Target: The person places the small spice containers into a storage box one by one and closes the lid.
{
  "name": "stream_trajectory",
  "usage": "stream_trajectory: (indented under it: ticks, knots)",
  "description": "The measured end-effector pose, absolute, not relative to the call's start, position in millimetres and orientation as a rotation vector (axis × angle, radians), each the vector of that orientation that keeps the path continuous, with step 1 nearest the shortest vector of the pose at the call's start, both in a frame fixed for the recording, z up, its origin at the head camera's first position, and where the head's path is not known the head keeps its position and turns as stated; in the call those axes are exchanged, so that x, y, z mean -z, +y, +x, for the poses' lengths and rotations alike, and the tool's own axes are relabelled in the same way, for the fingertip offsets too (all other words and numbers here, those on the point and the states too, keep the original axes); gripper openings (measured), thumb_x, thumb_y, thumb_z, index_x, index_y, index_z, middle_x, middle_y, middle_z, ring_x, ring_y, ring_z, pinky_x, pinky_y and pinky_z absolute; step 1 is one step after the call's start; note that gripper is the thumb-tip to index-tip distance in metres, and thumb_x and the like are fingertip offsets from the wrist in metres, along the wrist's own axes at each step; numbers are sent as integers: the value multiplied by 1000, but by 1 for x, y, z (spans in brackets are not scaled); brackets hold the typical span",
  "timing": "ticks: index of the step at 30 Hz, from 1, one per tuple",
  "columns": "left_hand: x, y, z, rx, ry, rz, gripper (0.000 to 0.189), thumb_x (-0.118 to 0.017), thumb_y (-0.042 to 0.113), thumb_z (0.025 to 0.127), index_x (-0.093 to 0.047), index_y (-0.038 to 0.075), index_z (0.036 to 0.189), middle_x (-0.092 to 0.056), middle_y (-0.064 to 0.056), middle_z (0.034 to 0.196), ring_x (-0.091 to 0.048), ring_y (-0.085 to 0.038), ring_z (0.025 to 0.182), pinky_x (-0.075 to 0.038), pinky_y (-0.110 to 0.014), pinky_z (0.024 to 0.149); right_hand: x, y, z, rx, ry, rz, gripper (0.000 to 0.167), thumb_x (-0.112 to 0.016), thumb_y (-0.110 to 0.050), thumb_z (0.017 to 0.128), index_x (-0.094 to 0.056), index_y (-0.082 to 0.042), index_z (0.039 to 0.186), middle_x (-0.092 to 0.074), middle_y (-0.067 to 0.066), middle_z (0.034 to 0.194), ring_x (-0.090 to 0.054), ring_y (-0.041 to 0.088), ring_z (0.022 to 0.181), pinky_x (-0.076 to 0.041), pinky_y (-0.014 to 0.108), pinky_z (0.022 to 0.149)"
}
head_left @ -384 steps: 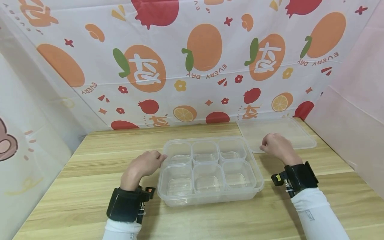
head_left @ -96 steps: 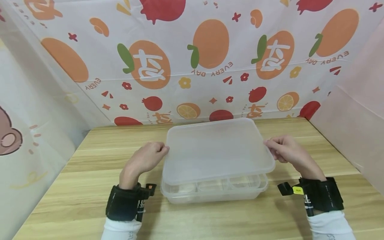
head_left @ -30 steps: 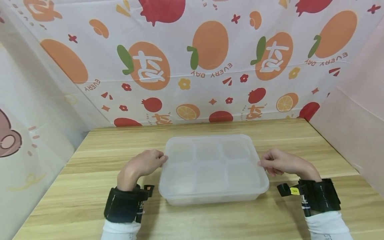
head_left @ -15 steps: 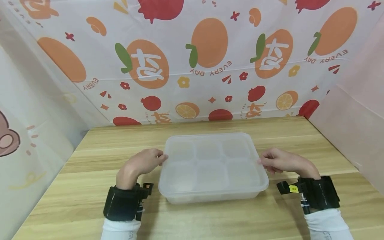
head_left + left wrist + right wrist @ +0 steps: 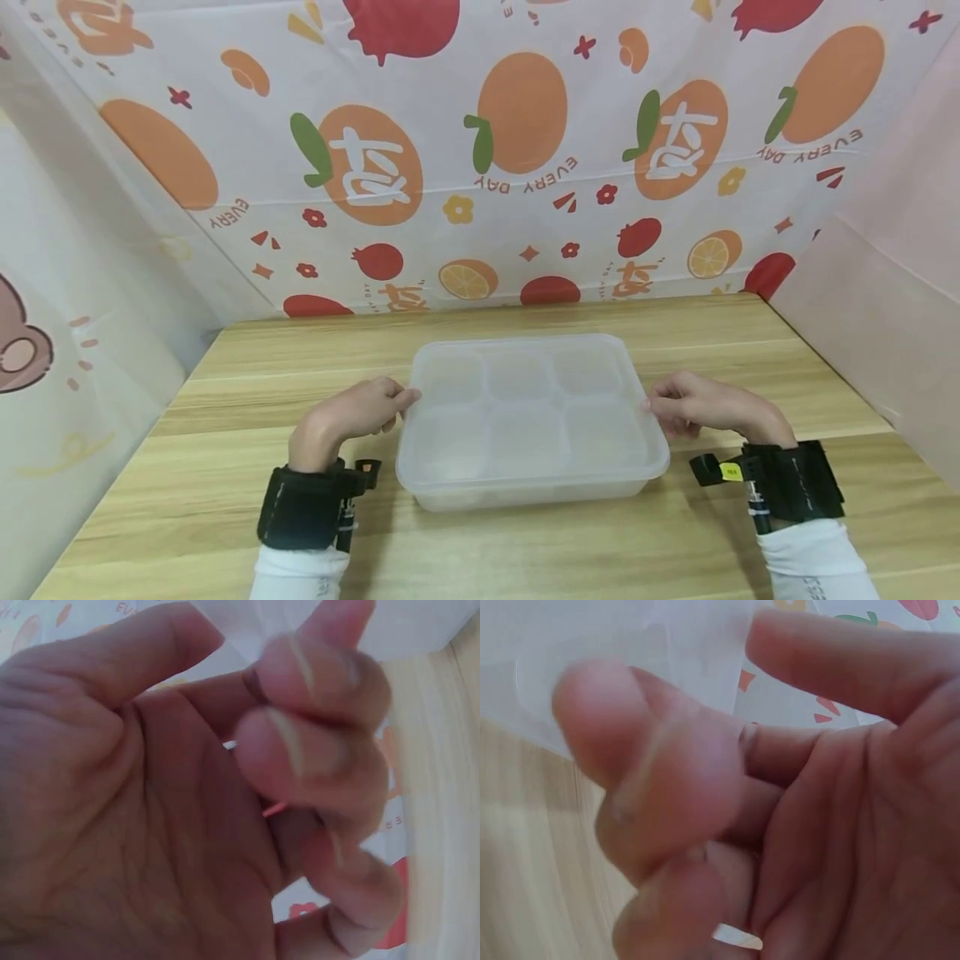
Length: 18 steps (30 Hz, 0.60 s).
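A frosted plastic lid [image 5: 525, 417] lies flat over the clear food storage box [image 5: 532, 498] on the table, its rim lined up with the box. Several inner tubs show faintly through it. My left hand [image 5: 356, 415] grips the lid's left edge, thumb at the rim and fingers curled. On the opposite side, my right hand [image 5: 708, 408] pinches the right edge between thumb and bent fingers. The right wrist view shows the translucent lid behind the curled fingers [image 5: 682, 780]. In the left wrist view the fingers [image 5: 322, 750] bend inward, with a pale surface beyond.
A wooden table [image 5: 262, 475] carries the box. Behind it hangs a fruit-print cloth [image 5: 450, 167], with pale cloth walls at left and right. Each wrist wears a black strap [image 5: 303, 508] with a small camera.
Earlier the lid lay at the back right and the tubs were uncovered. Both hands then lowered it, tilted, onto the box. Over the last second the lid and hands have barely moved.
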State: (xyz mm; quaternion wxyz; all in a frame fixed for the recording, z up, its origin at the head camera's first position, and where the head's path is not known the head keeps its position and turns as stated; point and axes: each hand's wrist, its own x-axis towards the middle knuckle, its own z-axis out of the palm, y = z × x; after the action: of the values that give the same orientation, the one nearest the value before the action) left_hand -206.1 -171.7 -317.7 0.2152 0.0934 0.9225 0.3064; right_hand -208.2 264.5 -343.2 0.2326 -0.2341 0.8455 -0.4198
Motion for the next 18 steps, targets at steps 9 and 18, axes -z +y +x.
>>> stream_trajectory:
  ticks: [9, 18]
  knots:
    - [327, -175, -214, -991, 2474, 389, 36, -46, 20, 104, -53, 3, 73, -40, 0, 61, -35, -16, 59, -31, -31, 62, 349, 268, -211, 1177, 2278, -690, 25, -53, -16, 101, -63, 5, 90, -57, 11, 66, -52, 10, 53, -47, 23, 52]
    - [328, -175, -212, -968, 2486, 377, 36, -47, 21, 103, -51, 4, 72, -37, 0, 63, -35, -16, 63, -30, -32, 63, 352, 268, -214, 1180, 2222, -760, 24, -49, -13, 102, -59, 5, 91, -52, 27, 69, -49, 9, 54, -43, 24, 50]
